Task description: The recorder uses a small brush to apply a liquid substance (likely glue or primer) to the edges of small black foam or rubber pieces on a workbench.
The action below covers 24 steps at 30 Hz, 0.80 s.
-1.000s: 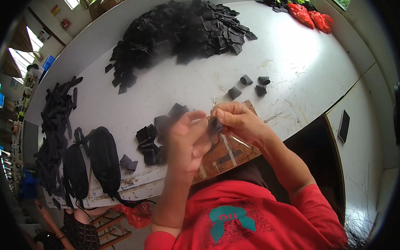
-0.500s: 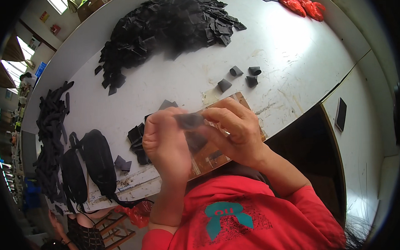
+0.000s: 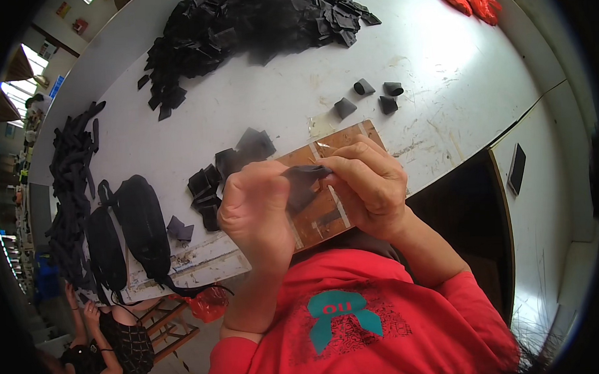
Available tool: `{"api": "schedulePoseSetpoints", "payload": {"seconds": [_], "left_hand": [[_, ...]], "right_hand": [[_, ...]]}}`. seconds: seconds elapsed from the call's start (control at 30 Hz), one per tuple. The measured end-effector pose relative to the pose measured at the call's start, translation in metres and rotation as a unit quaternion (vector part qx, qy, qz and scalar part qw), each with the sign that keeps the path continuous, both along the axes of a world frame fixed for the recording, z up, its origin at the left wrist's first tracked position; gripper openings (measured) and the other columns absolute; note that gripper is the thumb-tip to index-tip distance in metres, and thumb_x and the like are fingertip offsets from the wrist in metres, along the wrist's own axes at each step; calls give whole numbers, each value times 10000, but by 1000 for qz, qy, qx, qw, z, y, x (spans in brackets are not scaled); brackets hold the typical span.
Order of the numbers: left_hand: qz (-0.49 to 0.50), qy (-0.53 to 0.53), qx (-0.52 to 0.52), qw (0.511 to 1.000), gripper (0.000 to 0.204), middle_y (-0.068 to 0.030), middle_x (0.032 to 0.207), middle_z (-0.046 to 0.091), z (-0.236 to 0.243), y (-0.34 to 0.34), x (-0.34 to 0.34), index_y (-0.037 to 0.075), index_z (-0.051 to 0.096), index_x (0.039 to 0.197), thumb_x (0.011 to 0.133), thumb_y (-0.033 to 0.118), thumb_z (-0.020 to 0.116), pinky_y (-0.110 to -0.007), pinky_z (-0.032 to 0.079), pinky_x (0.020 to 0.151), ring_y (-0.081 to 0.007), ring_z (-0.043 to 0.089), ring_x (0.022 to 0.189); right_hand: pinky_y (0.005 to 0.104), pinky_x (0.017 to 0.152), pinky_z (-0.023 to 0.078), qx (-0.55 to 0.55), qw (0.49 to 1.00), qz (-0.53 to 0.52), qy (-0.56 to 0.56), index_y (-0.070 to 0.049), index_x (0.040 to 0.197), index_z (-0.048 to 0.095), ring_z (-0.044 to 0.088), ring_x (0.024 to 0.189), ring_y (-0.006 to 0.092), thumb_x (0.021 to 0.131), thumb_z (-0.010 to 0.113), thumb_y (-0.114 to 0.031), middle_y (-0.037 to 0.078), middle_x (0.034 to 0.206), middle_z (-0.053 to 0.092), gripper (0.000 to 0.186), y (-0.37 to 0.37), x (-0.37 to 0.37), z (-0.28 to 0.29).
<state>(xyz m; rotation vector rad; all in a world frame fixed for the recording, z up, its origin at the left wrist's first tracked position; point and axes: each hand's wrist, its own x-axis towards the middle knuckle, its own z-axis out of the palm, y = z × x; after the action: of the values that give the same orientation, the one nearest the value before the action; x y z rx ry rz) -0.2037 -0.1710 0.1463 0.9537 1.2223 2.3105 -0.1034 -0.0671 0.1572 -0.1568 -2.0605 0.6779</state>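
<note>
Over a worn brown board [image 3: 334,223] at the near table edge, my left hand [image 3: 254,211] and my right hand [image 3: 372,188] both grip a dark fabric piece [image 3: 304,183] with closed fingers, the right pinching its corner. The left hand is blurred. Just beyond and left of my hands lie several dark fabric pieces [image 3: 204,190]. Four short rolled or folded dark pieces [image 3: 345,107] rest behind the board.
Large heap of black pieces [image 3: 241,24] at back; pile of dark strips [image 3: 72,182] and two black pouches [image 3: 139,229] at left; red bags [image 3: 481,9] back right; dark opening [image 3: 455,214] and flat dark object [image 3: 517,168] right. A co-worker's hand [image 3: 91,313] at lower left.
Both hands stay together and have shifted their grip on the piece, which is now stretched toward my right fingers. The co-worker's hands have moved up toward the strip pile.
</note>
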Motion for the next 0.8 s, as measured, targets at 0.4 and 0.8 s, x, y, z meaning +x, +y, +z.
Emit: {"api": "schedulePoseSetpoints", "payload": {"seconds": [0.4, 0.8], "left_hand": [[6, 359, -171, 918, 205, -82, 765, 596, 44, 10, -16, 21, 646, 874, 678, -32, 673, -252, 458, 601, -158, 570, 668], [-58, 126, -80, 987, 113, -46, 747, 596, 7, 13, -19, -10, 637, 875, 764, -26, 619, -208, 433, 611, -98, 542, 669]], "right_hand": [[261, 509, 414, -171, 978, 99, -65, -19, 937, 616, 543, 589, 153, 757, 648, -82, 75, 697, 545, 193, 18, 5, 2], [309, 501, 429, -36, 994, 31, -94, -47, 840, 594, 529, 628, 215, 650, 658, -13, 54, 720, 533, 203, 9, 1, 18]]}}
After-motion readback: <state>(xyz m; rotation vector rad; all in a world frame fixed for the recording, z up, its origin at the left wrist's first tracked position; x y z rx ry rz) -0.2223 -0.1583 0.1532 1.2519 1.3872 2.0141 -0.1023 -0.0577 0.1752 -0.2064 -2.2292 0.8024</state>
